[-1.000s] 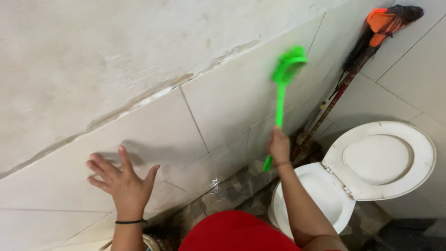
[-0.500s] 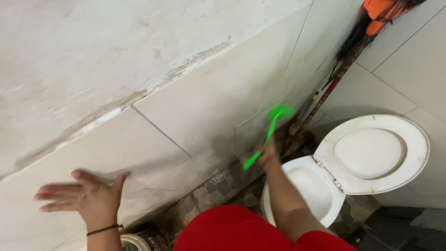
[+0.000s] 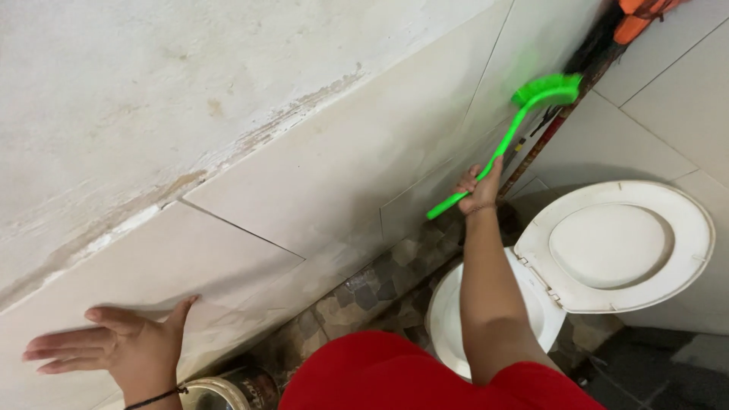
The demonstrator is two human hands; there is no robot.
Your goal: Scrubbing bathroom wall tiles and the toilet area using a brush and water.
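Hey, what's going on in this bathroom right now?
A person in a red top is scrubbing the tiled wall. Their right hand grips a green long-handled brush, its head pressed to the tiles near the corner. Their left hand rests flat on the wall. The toilet below stands with its lid up.

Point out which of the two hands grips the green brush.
The right hand, raised toward the corner, grips the green brush by its handle. The left hand rests open and flat against the tiled wall.

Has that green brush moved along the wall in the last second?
Yes. The green brush dipped low half a second ago, and its head now sits higher up the tiled wall, close to the dark mop handle in the corner, held by the right hand.
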